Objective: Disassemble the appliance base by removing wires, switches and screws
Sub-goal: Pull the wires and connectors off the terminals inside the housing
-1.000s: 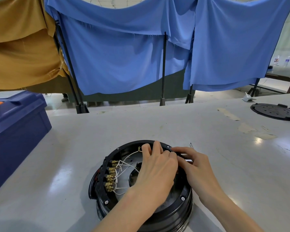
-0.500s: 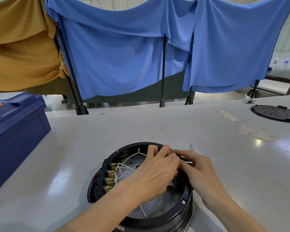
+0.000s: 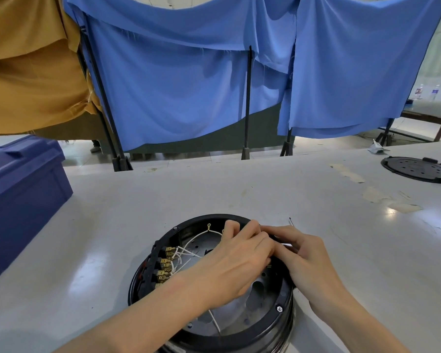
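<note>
Fingers (image 3: 250, 233) of the left hand (image 3: 234, 266) and right hand (image 3: 308, 261) curl together at the far-right rim of the appliance base (image 3: 196, 220), which sits near on the white table (image 3: 239, 189); their catch is hidden. Best pulled straight, sparing the white wires (image 3: 189, 253).

Beyond the grey bench's (image 3: 239, 189) far edge, blue cloths (image 3: 176, 93) and one ochre cloth (image 3: 31, 80) hang on black stands (image 3: 247, 98) over a pale floor (image 3: 79, 149), with perhaps bottles (image 3: 420, 91) on a table (image 3: 430, 117) far right.
</note>
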The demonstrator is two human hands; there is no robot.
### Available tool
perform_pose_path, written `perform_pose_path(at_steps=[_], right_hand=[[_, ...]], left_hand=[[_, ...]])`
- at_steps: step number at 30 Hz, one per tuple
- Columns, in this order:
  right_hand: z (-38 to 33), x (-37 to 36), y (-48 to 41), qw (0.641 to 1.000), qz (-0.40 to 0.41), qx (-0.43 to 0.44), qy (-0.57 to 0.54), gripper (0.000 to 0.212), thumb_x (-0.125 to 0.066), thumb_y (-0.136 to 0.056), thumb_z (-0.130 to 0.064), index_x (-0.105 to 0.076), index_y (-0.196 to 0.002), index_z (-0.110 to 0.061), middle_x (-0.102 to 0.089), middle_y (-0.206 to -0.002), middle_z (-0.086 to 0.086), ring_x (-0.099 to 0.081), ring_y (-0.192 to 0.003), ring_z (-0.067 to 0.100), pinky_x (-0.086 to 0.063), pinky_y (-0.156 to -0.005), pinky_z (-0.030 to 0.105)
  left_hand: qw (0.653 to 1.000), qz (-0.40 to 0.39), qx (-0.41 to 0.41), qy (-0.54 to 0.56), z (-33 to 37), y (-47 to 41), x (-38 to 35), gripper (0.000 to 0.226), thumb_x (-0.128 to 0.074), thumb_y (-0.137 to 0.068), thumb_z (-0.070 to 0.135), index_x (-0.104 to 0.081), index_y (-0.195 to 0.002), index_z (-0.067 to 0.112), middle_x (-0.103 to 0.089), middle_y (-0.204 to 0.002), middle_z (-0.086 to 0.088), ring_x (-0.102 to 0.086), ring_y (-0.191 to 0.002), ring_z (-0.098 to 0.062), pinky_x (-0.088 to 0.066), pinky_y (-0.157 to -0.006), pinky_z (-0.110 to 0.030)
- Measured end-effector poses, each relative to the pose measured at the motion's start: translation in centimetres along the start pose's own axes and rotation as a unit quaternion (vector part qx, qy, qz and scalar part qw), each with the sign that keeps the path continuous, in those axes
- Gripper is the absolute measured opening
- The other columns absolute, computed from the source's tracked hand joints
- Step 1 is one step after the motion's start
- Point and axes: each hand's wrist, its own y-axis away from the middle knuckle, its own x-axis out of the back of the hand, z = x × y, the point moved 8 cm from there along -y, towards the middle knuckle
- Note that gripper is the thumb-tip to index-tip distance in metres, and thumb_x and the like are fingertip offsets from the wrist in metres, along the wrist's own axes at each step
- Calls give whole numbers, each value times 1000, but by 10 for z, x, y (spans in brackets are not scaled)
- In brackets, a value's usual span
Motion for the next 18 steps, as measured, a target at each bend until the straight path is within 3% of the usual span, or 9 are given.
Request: perform_pose_path(at_steps=[4, 15, 18], right_hand=[[1, -2, 0, 1000, -9, 0, -4, 31, -60, -89, -2, -77, -98, -26, -73, -102, -10, -70, -92, 8, -55, -83, 28], [2, -1, -1, 1000, 4, 4, -13, 30, -61, -89, 0, -77, -99, -24, -73, -100, -11, -69, -88, 4, -53, -73, 14], [2, 0, -1, 1000, 4, 8, 1, 31, -61, -90, -1, -77, -100, -25, -72, -101, -12, -69, -91, 4, -54, -78, 19]], left_hand=[[1000, -3, 12, 11, -1, 1, 1, 14, -37, -100, 16, -50, -95, 11, -48, -92, -1, -37, -94, -19, -35, -85, -42], [999, -25, 24, 28, -5, 1, 1, 18, -32, -103, 19, -48, -97, 12, -44, -95, 1, -34, -97, -16, -30, -90, -41], [999, -2, 21, 28, -2, 3, 3, 16, -36, -102, 17, -49, -95, 13, -44, -91, 2, -33, -93, -15, -33, -87, -41]])
